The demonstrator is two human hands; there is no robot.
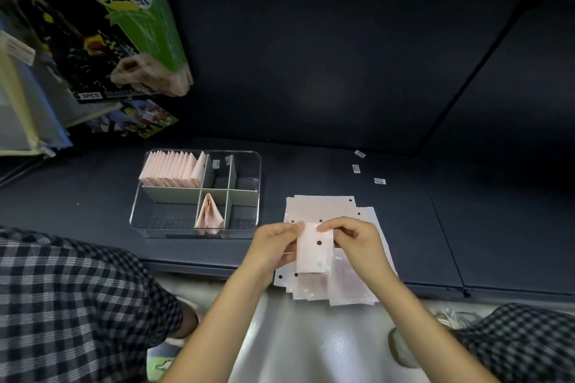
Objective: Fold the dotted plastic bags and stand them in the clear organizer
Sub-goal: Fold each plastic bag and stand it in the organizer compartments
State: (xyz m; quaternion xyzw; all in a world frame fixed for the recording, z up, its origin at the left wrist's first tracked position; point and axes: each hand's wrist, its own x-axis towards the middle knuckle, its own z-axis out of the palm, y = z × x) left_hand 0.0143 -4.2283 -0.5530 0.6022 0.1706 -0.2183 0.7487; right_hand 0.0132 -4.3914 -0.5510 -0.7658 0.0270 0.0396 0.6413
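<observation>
My left hand (273, 246) and my right hand (354, 239) pinch a folded pale-pink dotted bag (312, 250) between them, held just above a stack of flat dotted bags (326, 205) lying on the dark shelf. To the left stands the clear organizer (253, 165) with grey dividers. Its back-left compartment holds a row of several folded bags (171, 169) standing upright. A couple of folded bags (209, 214) lean in a narrow front-middle compartment.
Green and black craft-paper packs (102, 25) hang at the upper left over the shelf. Three small white labels (357, 168) lie on the shelf at the back right. My checked trouser legs (77, 298) flank the grey floor below the shelf's front edge.
</observation>
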